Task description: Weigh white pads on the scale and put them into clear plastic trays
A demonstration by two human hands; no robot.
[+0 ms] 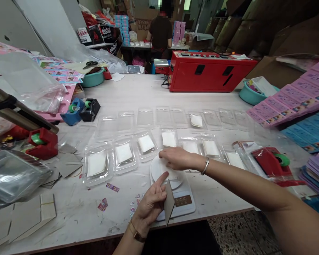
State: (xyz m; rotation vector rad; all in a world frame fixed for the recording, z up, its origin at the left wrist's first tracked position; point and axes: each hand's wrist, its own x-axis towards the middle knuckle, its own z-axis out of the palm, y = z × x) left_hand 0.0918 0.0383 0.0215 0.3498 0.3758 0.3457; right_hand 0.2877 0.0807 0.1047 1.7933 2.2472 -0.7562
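My left hand (152, 200) grips a grey cardboard piece (169, 203) on edge, thumb against it and index finger stretched toward the scale plate. My right hand (178, 158) reaches over the round white plate of a kitchen scale (189, 209). Its fingers are curled down and pressed together; what they hold, if anything, is hidden. Around the scale lie clear plastic trays, several with folded white sheets in them, such as the tray at left (85, 177) with its white sheets (96, 164). Just behind my right hand is another white stack (169, 139).
A row of clear trays (145, 118) runs behind. Tape dispensers stand at left (43, 142) and right (271, 161). Cardboard pieces (21, 221) lie at front left. A red machine (210, 72) stands at the back; beyond it is a person (161, 32). Printed cards (289, 95) are stacked right.
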